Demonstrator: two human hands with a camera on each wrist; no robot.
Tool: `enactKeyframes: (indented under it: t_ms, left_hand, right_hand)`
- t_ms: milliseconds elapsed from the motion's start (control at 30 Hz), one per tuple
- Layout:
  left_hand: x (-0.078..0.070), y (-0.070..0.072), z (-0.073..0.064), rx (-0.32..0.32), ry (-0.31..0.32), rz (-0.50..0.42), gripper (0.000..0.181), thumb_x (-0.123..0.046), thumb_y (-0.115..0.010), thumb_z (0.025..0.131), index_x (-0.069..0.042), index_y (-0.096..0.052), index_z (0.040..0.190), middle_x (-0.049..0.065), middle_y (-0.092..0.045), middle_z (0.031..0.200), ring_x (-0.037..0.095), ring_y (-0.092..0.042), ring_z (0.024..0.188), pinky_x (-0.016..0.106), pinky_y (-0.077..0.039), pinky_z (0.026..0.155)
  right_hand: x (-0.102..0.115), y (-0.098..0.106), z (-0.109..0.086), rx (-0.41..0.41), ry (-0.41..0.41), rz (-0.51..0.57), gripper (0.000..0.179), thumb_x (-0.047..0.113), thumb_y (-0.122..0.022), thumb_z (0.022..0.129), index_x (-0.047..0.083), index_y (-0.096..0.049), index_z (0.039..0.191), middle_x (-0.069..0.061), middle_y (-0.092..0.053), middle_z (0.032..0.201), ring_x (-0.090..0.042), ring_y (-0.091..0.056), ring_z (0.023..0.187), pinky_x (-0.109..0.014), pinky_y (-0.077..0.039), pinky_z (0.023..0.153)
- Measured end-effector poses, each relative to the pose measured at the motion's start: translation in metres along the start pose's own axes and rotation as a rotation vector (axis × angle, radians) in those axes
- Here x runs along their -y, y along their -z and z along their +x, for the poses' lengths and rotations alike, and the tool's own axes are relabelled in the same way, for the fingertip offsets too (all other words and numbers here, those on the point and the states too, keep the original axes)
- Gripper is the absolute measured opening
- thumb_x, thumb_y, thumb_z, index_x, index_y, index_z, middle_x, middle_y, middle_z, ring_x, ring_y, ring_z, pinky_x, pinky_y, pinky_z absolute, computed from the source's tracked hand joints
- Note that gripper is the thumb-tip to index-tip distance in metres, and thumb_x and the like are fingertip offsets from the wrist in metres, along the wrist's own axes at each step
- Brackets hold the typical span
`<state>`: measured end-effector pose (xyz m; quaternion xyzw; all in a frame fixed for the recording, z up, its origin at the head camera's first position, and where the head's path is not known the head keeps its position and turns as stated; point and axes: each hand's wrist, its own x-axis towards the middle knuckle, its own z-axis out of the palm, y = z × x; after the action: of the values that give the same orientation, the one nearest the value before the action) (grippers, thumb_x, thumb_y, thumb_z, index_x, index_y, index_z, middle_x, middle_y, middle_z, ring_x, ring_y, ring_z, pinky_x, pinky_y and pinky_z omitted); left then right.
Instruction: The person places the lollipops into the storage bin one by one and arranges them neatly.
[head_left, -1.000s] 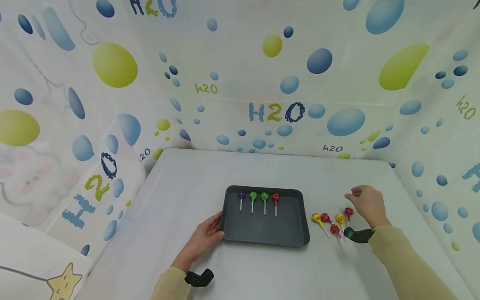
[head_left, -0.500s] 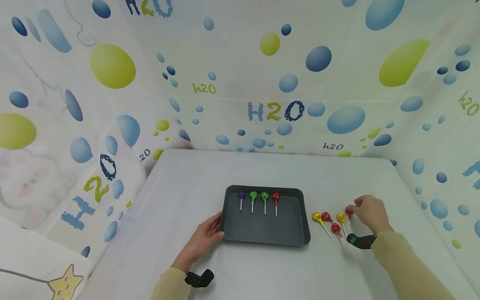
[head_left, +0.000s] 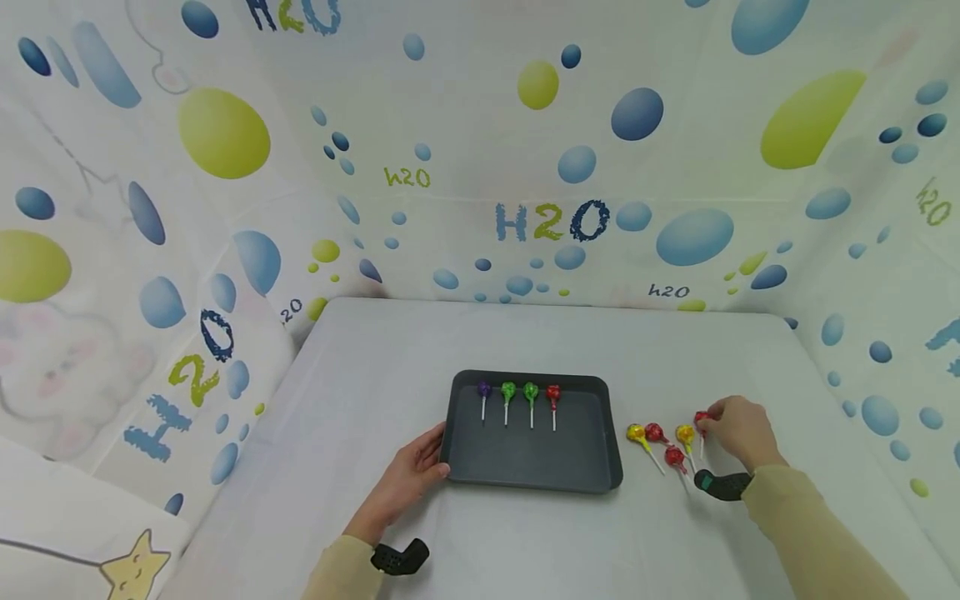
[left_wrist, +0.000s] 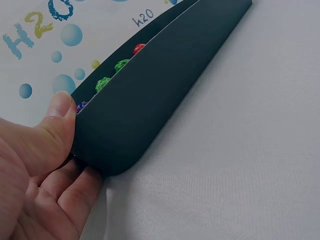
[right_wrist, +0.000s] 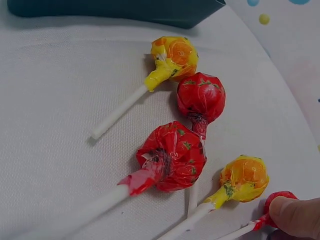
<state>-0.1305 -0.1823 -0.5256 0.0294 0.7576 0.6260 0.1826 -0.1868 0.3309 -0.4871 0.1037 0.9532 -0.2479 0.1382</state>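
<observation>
The right hand (head_left: 742, 429) is bent over with its back up, fingers pointing left, thumb and finger clamped on the head of a red pop (head_left: 701, 417). In the right wrist view the thumb lies across that head, and the stick slants out from under it; whether the head is off the table (head_left: 375, 358) I cannot tell. The forearm slants in from the lower right, its sleeve (head_left: 817, 525) ending at a black wrist camera (head_left: 722, 485).

Just left of the right hand lie a yellow pop (head_left: 685, 435) and, nearer the person, a second red pop (head_left: 674, 457); farther left, a third red pop (head_left: 655, 432) and another yellow pop (head_left: 637, 432).

The left hand (head_left: 408, 477) reaches up from the lower left, clamped on the near left corner of the tray (head_left: 525, 454), thumb at the rim and fingers at the lower edge. Past its fingertips, along the tray's far side, sit a purple pop (head_left: 484, 389), two green pops (head_left: 508, 390) and a fourth red pop (head_left: 553, 392) in a row, sticks toward the person.
</observation>
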Motion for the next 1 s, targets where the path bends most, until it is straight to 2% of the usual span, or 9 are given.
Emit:
enactKeyframes:
  t_ms: [367,600,800,1000]
  left_hand:
    - [0.002,0.000,0.001,0.015,-0.011,-0.011,0.073,0.006,-0.061,0.097,0.003,-0.025,0.160,0.024,-0.023,0.167,0.039,-0.024,0.155,0.037,-0.037,0.119]
    - [0.002,-0.001,0.001,-0.005,-0.008,0.006,0.072,0.006,-0.062,0.097,0.003,-0.027,0.160,0.025,-0.025,0.167,0.040,-0.027,0.154,0.035,-0.040,0.117]
    - [0.001,0.000,0.000,0.006,-0.004,-0.006,0.073,0.005,-0.062,0.097,0.003,-0.025,0.160,0.024,-0.023,0.167,0.039,-0.025,0.155,0.038,-0.037,0.118]
    - [0.001,0.001,0.000,0.008,-0.006,-0.007,0.073,0.005,-0.062,0.097,0.002,-0.026,0.160,0.023,-0.023,0.168,0.037,-0.024,0.155,0.038,-0.036,0.119]
  right_hand:
    - [-0.003,0.002,0.000,0.006,0.007,0.012,0.038,0.016,-0.069,0.096,-0.016,-0.065,0.116,-0.034,-0.067,0.109,-0.042,-0.060,0.093,-0.056,-0.060,0.086]
    - [0.002,0.008,-0.002,-0.022,0.034,0.016,0.038,0.015,-0.068,0.096,-0.017,-0.064,0.117,-0.034,-0.067,0.109,-0.041,-0.061,0.092,-0.055,-0.061,0.084]
    - [0.013,0.013,-0.005,-0.044,0.048,0.013,0.038,0.015,-0.068,0.097,-0.016,-0.063,0.119,-0.033,-0.067,0.108,-0.040,-0.061,0.091,-0.053,-0.062,0.084]
    - [0.034,0.015,-0.007,-0.050,0.066,0.038,0.038,0.015,-0.066,0.099,-0.014,-0.062,0.123,-0.032,-0.068,0.111,-0.040,-0.062,0.094,-0.054,-0.061,0.088]
